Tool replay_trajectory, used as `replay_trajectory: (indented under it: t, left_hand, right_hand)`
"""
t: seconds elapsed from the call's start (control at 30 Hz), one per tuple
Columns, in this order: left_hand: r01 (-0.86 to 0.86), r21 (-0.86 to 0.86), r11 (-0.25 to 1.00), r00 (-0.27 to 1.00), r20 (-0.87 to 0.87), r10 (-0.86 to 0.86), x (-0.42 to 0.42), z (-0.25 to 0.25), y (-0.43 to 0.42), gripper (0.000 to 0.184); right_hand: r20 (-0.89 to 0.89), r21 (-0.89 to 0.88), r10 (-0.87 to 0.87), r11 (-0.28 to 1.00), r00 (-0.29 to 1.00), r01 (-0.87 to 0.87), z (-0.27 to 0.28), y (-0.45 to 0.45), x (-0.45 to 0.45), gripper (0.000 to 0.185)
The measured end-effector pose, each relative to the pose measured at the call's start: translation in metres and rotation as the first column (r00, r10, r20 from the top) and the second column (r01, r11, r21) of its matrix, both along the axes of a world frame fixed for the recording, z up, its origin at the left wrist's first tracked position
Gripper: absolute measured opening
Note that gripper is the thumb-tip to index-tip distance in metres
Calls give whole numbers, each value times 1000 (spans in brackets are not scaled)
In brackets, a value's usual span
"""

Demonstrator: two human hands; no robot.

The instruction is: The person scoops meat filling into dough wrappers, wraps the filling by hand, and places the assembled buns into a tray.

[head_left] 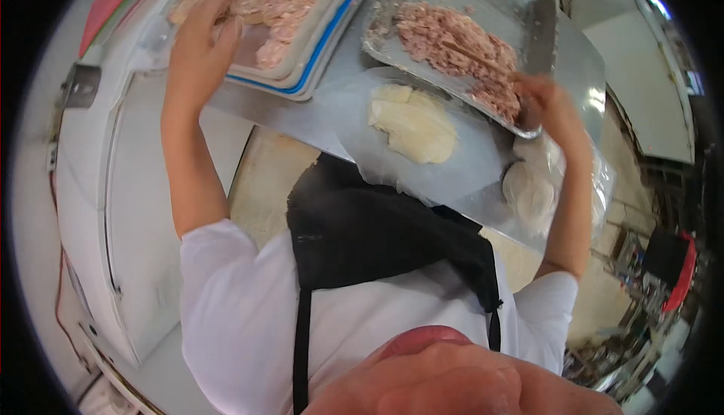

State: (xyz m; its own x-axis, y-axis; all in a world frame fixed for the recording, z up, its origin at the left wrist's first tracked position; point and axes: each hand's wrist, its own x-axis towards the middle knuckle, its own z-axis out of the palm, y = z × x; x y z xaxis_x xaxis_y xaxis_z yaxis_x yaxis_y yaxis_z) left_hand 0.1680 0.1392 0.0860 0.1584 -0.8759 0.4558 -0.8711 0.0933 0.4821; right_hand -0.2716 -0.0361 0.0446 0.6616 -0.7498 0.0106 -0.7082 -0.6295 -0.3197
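My left hand (207,34) is at the near left edge of a container (305,68) filled with rows of pale pink, meat-filled pieces (283,0). Its fingers are bent together, and what they hold is too small to make out. Over the right end of a metal tray (392,49), my right hand (547,98), slightly blurred, grips a thin stick (471,53) that lies across pink minced meat (434,34). A stack of pale yellow wrappers (415,125) lies on a plastic sheet (471,159) in front of the tray.
A clear plastic bag with round pale contents (528,189) sits at the metal table's right front. The container has a blue rim strip. A white cabinet or appliance (166,189) stands on the left, and cluttered items (641,264) lie beyond the table on the right.
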Motion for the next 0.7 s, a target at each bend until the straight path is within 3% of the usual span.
replay_trajectory:
  t: [0.03, 0.1, 0.13, 0.17, 0.2, 0.27, 0.33, 0.43, 0.53, 0.63, 0.7]
  left_hand:
    - [72, -72, 995, 994, -79, -78, -22, 5, 5, 40]
    - [418, -201, 886, 888, -119, -445, -69, 1, 8, 31]
    - [532, -125, 837, 811, -207, -546, -85, -9, 3, 29]
    - [642, -59, 764, 719, -299, -628, -100, -24, 0, 26]
    - [656, -11, 755, 724, -275, -633, -114, -45, -9, 24]
    - [678, 21, 735, 713, -261, -651, -136, -87, -28, 21]
    - [698, -2, 716, 686, -284, -669, -150, -118, -41, 19]
    - [627, -51, 778, 761, -178, -624, -160, -138, -41, 18]
    - [628, -35, 777, 770, -120, -627, -154, -145, -44, 15]
    - [600, -34, 800, 746, -339, -574, -148, -139, -45, 15]
    - [583, -60, 810, 662, -543, -516, -142, -133, -43, 16]
  right_hand:
    - [-87, 2, -31, 999, 996, 32, 22, -4, -4, 23]
    - [-402, -162, -211, 974, 891, 158, 62, -5, 15, 20]
    - [-533, -253, -302, 948, 790, 192, 70, -7, 23, 19]
    - [-480, -393, -243, 919, 843, 41, 57, -14, 23, 19]
    - [-439, -525, -167, 845, 883, -101, 35, -18, 21, 18]
    - [-610, -406, -89, 888, 787, -215, -8, -3, 42, 13]
    - [-546, -413, -27, 878, 838, -241, -3, 41, 57, 11]
    - [-597, -340, 23, 898, 802, -279, 25, 60, 58, 13]
    - [-521, -464, -79, 862, 850, -204, 57, 36, 59, 13]
    - [-585, -428, -31, 861, 810, -276, 0, 26, 59, 11]
    - [-642, -400, 34, 837, 766, -373, 2, 48, 71, 13]
